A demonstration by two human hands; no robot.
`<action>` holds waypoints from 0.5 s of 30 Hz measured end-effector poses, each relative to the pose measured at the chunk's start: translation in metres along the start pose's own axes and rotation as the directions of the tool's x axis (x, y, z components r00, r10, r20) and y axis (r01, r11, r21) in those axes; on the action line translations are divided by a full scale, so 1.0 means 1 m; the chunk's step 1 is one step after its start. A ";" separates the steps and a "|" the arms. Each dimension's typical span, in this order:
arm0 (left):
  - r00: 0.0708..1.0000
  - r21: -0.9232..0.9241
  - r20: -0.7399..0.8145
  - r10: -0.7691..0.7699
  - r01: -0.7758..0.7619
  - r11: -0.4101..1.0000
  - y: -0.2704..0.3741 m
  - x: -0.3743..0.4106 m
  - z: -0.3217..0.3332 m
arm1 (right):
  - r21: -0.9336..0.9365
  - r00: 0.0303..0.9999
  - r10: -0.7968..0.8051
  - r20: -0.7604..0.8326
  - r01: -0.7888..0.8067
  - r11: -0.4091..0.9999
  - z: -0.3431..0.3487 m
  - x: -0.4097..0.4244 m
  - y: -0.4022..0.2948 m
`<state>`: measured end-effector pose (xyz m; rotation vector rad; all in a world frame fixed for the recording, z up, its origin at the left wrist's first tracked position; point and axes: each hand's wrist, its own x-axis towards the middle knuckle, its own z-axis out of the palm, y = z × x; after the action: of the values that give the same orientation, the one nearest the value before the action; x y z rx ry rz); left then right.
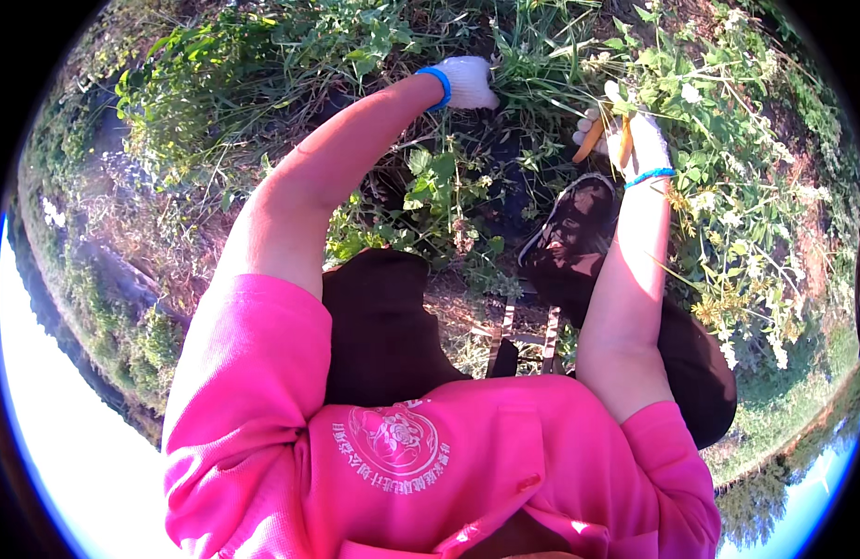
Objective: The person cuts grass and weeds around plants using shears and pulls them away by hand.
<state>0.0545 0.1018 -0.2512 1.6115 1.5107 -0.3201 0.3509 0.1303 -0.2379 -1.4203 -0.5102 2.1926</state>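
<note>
My left hand (472, 82), in a white knitted glove with a blue band at the wrist, reaches into long green grass (531, 70). Its fingers are turned away and partly hidden, so what they hold cannot be seen. To the right, my right hand (629, 136), gloved and banded alike, is closed around the orange handles (626, 142) of a hand tool, with the handles spread apart. The tool's working end is hidden among stems and leaves. Leafy plants with small white flowers (690, 93) stand right beside that hand.
A dark shoe (576, 216) is planted just below my right hand. Low leafy weeds (430, 178) grow between my arms over dark ground sheeting (503, 178). A metal frame (552, 335) shows between my legs. Dense green growth (199, 91) spreads at the upper left.
</note>
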 end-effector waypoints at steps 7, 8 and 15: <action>0.966 -0.379 -0.236 -0.111 0.014 0.925 -0.033 0.003 -0.030 | 0.072 0.994 0.089 -0.060 -0.085 0.994 0.032 -0.011 -0.021; 0.966 -0.442 -0.248 -0.066 -0.052 0.895 -0.044 0.009 -0.023 | 0.062 0.996 0.061 -0.059 -0.058 0.996 0.032 -0.009 -0.021; 0.903 -0.253 -0.400 -0.155 0.054 0.966 -0.031 -0.005 -0.028 | 0.005 0.999 -0.011 -0.049 0.011 1.000 0.032 -0.018 -0.035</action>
<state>0.0147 0.1149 -0.2441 1.4664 1.8838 0.1597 0.3341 0.1470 -0.1932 -1.4615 -0.4929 2.1435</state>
